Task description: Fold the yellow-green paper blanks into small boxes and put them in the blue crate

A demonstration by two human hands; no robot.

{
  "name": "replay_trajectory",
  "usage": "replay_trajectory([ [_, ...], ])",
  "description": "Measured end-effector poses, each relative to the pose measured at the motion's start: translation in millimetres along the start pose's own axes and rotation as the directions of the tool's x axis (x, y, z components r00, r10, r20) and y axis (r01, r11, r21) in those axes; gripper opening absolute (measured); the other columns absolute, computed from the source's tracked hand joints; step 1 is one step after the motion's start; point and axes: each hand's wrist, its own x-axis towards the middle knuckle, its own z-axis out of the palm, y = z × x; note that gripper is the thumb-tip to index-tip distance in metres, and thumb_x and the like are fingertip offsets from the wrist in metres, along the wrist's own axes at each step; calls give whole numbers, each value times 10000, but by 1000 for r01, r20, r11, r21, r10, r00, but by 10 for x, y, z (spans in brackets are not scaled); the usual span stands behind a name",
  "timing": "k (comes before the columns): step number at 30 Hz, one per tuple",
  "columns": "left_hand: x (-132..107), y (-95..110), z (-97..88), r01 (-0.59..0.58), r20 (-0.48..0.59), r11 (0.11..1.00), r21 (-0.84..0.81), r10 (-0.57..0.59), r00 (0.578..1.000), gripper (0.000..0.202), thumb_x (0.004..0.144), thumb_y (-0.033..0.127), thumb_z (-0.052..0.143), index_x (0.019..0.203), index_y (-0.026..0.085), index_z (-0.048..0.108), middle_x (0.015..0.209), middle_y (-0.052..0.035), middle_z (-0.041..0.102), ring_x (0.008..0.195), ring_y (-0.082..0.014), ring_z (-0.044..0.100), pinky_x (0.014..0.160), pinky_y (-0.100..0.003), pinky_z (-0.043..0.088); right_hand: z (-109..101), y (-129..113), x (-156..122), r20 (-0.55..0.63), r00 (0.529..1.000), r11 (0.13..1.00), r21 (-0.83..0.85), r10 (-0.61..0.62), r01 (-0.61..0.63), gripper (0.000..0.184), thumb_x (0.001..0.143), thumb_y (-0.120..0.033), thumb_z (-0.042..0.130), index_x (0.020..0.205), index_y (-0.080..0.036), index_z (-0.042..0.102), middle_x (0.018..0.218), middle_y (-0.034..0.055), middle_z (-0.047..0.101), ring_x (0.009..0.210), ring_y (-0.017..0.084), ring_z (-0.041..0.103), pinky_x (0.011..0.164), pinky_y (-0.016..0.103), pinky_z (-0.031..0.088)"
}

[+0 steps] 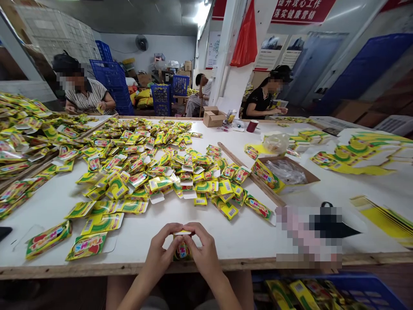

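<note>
Both of my hands meet at the near edge of the white table (245,234). My left hand (160,251) and my right hand (202,251) pinch one small yellow-green candy packet (182,249) between them, fingers curled over its top flap. The packet stands upright and is partly hidden by my fingers. Just beyond lies a wide heap of the same packets (145,168), many with open white flaps.
Flat packets (86,245) lie at the near left. A cardboard box with plastic bags (287,171) and a wooden strip (250,174) sit to the right. Stacks of flat yellow cards (364,150) lie at far right. A blue crate (325,292) stands below. Three people sit across the table.
</note>
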Motion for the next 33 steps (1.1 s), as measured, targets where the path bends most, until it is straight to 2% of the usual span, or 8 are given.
replay_trajectory([
  [3, 7, 71, -9, 14, -8, 1000, 3, -14, 1000, 170, 895, 284, 568, 998, 216, 684, 1022, -66, 714, 999, -220, 652, 898, -344, 513, -26, -52, -7, -2, 1000, 1000, -11, -3, 3, 139, 918, -220, 546, 969, -219, 675, 971, 46, 692, 941, 181, 642, 829, 272, 512],
  [9, 109, 119, 24, 132, -36, 991, -21, -133, 990, 182, 869, 321, 595, 953, 188, 686, 919, -57, 733, 864, -213, 665, 779, -312, 534, -23, -109, 64, -78, 992, 991, -86, 97, -104, 102, 899, -253, 566, 913, -203, 654, 801, 20, 696, 737, 168, 638, 692, 245, 508],
  [13, 145, 115, 41, 144, -18, 988, -64, -145, 989, 183, 866, 333, 600, 889, 178, 693, 862, -51, 726, 818, -203, 657, 755, -296, 521, -32, -112, 76, -55, 992, 992, -53, 113, -116, 132, 921, -269, 533, 870, -203, 635, 792, 18, 682, 743, 170, 640, 692, 246, 497],
  [18, 32, 52, 8, 93, -26, 990, -109, -96, 995, 137, 882, 294, 602, 909, 201, 699, 929, -57, 713, 919, -213, 654, 822, -314, 514, -36, -67, -16, -31, 996, 996, 15, 84, -84, 122, 916, -247, 545, 901, -209, 660, 880, 34, 696, 834, 179, 657, 753, 262, 511],
  [24, -104, 54, -22, -13, 46, 998, -55, 16, 999, 160, 911, 233, 565, 987, 244, 705, 1006, -61, 693, 975, -209, 648, 848, -325, 519, -5, -82, -98, -9, 998, 997, 41, 59, -58, 126, 910, -254, 554, 894, -217, 673, 897, 39, 703, 876, 190, 663, 785, 277, 528],
  [27, -13, 50, -119, -60, 34, 993, 102, 57, 998, 225, 908, 246, 563, 1117, 248, 645, 1077, -78, 676, 991, -221, 637, 855, -349, 522, -313, -212, -145, -116, 992, 993, -99, 53, -65, 179, 931, -300, 514, 877, -221, 665, 883, 48, 699, 860, 200, 658, 774, 280, 524],
  [30, 247, -62, -356, -102, -50, 918, 382, 130, 990, 345, 896, 220, 547, 1240, 244, 551, 1196, -103, 628, 1093, -260, 595, 922, -415, 488, -1016, -343, -291, -257, 964, 919, -357, 75, -167, 214, 912, -395, 524, 877, -233, 660, 869, 58, 695, 800, 221, 651, 720, 302, 518],
  [33, 583, -276, -663, -142, -17, 714, 686, 210, 978, 361, 827, 84, 510, 1142, 222, 620, 1264, -141, 584, 1199, -333, 516, 988, -519, 411, -1760, -407, -509, -302, 953, 746, -640, -23, -185, 276, 822, -519, 584, 824, -257, 671, 853, 64, 693, 816, 270, 642, 755, 370, 492],
])
